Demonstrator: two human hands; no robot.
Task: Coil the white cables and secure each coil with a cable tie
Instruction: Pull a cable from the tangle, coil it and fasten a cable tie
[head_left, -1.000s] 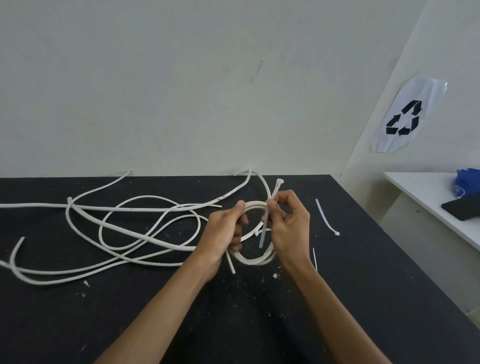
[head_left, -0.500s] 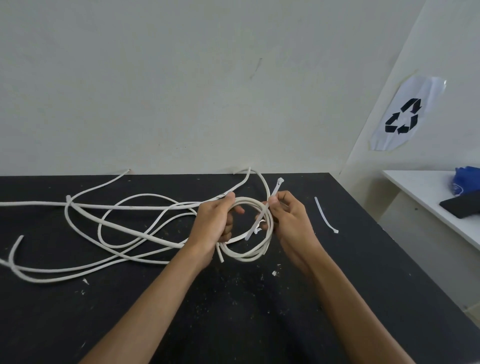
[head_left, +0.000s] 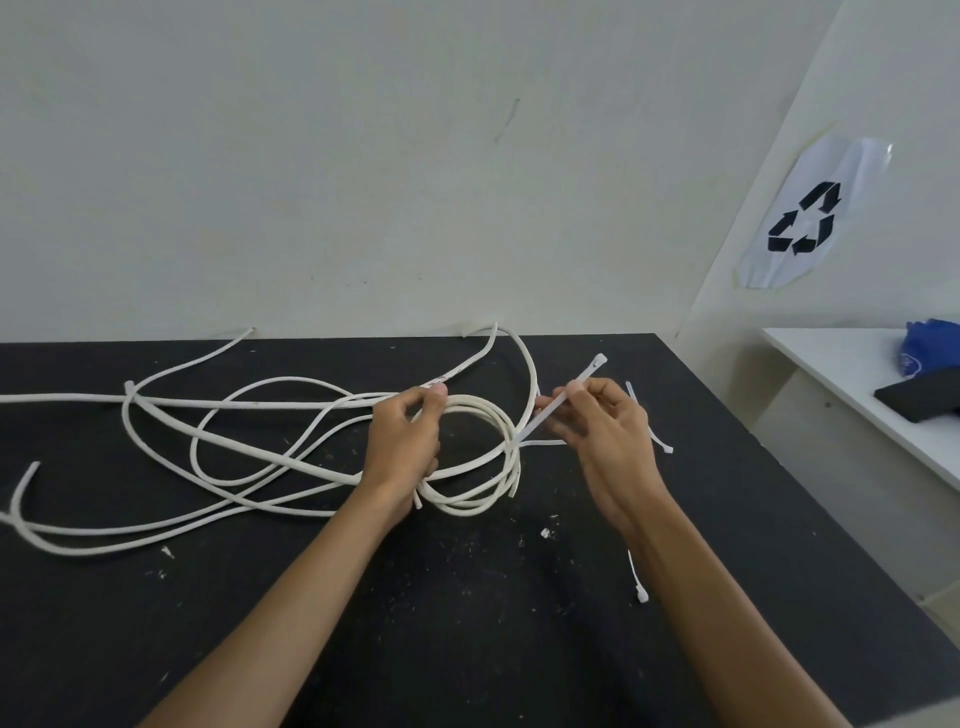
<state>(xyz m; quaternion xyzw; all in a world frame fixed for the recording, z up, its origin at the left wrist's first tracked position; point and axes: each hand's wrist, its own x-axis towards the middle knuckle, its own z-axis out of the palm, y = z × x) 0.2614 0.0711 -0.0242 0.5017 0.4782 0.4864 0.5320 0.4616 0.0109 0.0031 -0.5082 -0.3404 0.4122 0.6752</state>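
One coil (head_left: 470, 457) is wound but not yet tied. Left-hand fingers (head_left: 434, 402) pinch its far-left rim; the left hand (head_left: 405, 447) covers that side. Right of the coil, the right hand (head_left: 605, 431) pinches a cable tie (head_left: 558, 402) that slants against the coil's right edge, unfastened. Left of the coil, loose cables (head_left: 208, 441) sprawl, still uncoiled. Both forearms reach in from below.

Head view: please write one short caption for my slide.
Left hand holds a coiled white cable while the right hand wraps a cable tie around it.
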